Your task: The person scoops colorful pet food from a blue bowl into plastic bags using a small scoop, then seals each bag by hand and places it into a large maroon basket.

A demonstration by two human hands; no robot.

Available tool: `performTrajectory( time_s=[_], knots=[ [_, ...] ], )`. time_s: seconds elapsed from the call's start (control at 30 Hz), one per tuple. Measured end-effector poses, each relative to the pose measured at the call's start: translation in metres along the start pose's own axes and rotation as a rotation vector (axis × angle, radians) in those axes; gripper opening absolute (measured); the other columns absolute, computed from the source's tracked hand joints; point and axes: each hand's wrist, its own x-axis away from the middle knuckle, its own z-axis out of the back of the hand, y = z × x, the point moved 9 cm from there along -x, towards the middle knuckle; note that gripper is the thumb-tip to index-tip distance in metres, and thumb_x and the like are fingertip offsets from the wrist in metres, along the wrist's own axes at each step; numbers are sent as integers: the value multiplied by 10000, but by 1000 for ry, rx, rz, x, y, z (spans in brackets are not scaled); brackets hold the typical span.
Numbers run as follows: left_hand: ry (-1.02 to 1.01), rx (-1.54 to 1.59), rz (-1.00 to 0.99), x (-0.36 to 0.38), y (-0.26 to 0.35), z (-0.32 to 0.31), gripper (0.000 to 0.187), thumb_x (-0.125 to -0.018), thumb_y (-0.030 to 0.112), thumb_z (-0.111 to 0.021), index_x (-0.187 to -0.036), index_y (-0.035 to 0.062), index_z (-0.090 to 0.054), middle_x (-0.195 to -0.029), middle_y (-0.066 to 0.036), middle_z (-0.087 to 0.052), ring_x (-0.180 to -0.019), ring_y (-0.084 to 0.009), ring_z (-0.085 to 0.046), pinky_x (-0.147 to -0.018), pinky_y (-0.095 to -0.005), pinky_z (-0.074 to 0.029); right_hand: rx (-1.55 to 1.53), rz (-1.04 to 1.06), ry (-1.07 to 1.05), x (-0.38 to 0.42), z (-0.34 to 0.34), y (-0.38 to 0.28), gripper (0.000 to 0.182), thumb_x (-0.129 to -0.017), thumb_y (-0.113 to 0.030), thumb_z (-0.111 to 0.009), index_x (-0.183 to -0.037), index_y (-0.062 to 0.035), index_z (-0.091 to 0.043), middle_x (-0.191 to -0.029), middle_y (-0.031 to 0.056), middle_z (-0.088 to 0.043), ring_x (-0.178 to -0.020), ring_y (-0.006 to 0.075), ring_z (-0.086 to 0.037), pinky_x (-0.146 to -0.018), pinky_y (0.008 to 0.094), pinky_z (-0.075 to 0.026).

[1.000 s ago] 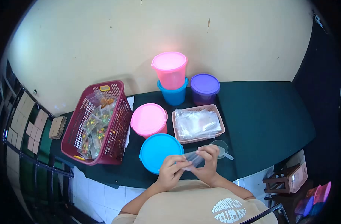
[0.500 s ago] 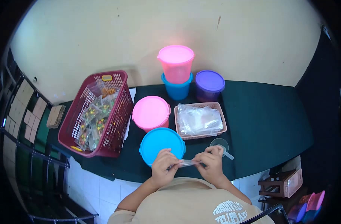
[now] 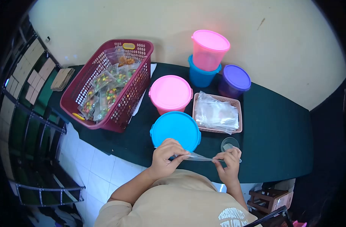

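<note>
A clear plastic bag (image 3: 198,157) is stretched between my two hands, low over the table's front edge. My left hand (image 3: 167,157) pinches one end of it, just in front of the round tub with a blue lid (image 3: 175,130). The other end is pinched by my right hand (image 3: 228,162), which partly covers a small clear scoop (image 3: 229,143). Whether anything is inside the bag cannot be made out. Behind my hands, a pink basket tray (image 3: 240,113) holds a stack of clear plastic bags (image 3: 217,113).
A maroon laundry basket (image 3: 142,75) with filled clear packets (image 3: 108,89) stands at the left. Behind the blue lid is a pink-lidded tub (image 3: 171,92). Farther back, a pink tub (image 3: 210,47) sits on a blue tub (image 3: 204,75), beside a purple tub (image 3: 236,79).
The view has shifted and turned, so the table things appear moved. My hands are farther apart, and a longer stretch of the bag shows between them.
</note>
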Motion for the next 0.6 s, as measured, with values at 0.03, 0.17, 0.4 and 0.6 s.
performTrajectory(
  time_s=[0.03, 0.17, 0.4, 0.6],
  knots=[
    [30, 86, 43, 4, -7, 4, 93, -782, 53, -719, -840, 37, -649, -771, -69, -637, -732, -192, -609, -775, -321, -474, 6, -11, -10, 2, -2, -1, 145, -679, -133, -769, -751, -102, -647, -748, 3, -645, -823, 201, -516, -944, 464, -320],
    [399, 789, 290, 3, -42, 41, 105, -904, 144, -629, -932, 61, -572, -868, -49, -621, -797, -150, -608, -777, -277, -479, -258, -43, 71, 7, -11, 5, 361, -657, -210, -821, -929, -71, -629, -921, 54, -652, -947, 218, -558, -978, 460, -363],
    [298, 1171, 672, 1, -72, 39, 113, -957, 220, -542, -1011, 125, -515, -986, -26, -588, -952, -137, -567, -863, -378, -466, -492, -465, -409, 18, -128, -21, 735, -671, -208, -844, -1250, -14, -435, -1153, 158, -590, -1039, 253, -608, -859, 374, -520],
    [159, 1082, 666, 13, -89, 112, 386, -953, 318, -527, -1267, 126, -411, -1338, -103, -444, -1174, -223, -485, -958, -426, -407, -1452, -816, 786, 21, -89, 28, 316, -952, -274, -547, -1174, -51, -514, -999, 76, -621, -790, 118, -625, -566, 235, -515]
  ],
)
